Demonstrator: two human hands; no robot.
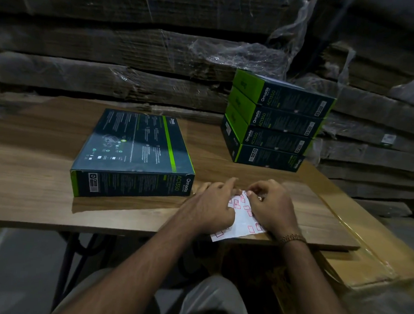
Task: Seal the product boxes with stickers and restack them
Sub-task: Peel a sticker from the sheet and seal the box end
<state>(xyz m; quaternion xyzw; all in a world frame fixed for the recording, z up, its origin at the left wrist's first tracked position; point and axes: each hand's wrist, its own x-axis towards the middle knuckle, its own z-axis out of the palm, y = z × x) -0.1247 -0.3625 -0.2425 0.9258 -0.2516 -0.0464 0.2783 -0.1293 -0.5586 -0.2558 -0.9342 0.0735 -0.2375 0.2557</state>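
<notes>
A dark blue and green product box [134, 153] lies flat on the wooden table [31, 165], left of my hands. Several matching boxes form a stack [273, 122] at the table's back right. A white sticker sheet [242, 218] with red-outlined stickers rests at the table's front edge. My left hand [212, 205] presses on the sheet's left side. My right hand [273, 208] lies on its right side, fingertips pinched at the sheet's top edge. Whether a sticker is between the fingers is hidden.
Shrink-wrapped bundles of flattened cardboard [134, 55] rise behind the table. A brown taped carton [369, 259] sits low at the right, partly under the tabletop. Black metal table legs [66, 264] show below, and my knees [211, 300] are under the front edge.
</notes>
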